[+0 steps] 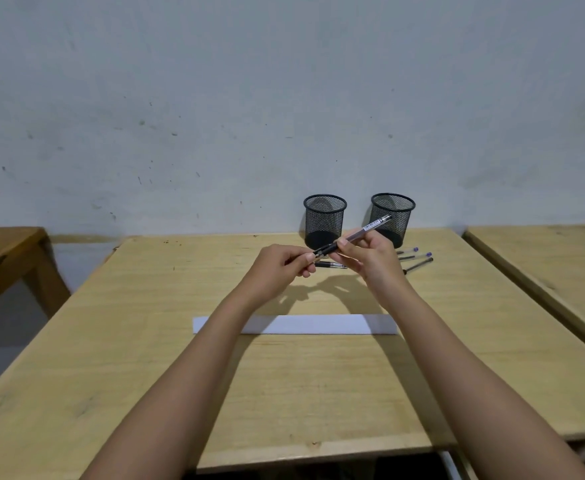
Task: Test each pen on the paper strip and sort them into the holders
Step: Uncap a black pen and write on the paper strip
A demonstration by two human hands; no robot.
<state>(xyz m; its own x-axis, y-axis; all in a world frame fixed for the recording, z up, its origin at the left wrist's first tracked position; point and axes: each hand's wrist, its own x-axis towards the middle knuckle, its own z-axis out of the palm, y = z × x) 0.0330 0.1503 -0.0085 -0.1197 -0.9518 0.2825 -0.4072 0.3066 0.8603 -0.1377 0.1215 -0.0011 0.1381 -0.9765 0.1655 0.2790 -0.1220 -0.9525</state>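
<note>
- The pen (353,237) is in the air above the far part of the table (128,341), in front of the two holders. It is tilted, with its far end up to the right.
- The left hand (277,268) pinches its dark near end, which I take for the cap (325,250). The right hand (370,261) has fingers and thumb closed round the barrel. I judge the step to be uncapping, before any test stroke.
- Risk: if the cap comes off with a jerk, it can slip from the left fingers and roll off the table, or the tip can mark a hand.
- Risk: another pen (330,265) lies just under the hands and the loose pens (419,263) lie near on the right. A tested pen put down among them would be mixed with untested ones.
- Risk: the paper strip (318,324) lies loose, nearer to the person. Writing without a hand to press it may drag it.
- The left holder (324,220) is a black mesh cup, upright near the wall. No pen shows in it.
- The right holder (396,211) looks the same and seems empty. The raised pen end crosses in front of it but is not inside.
</note>
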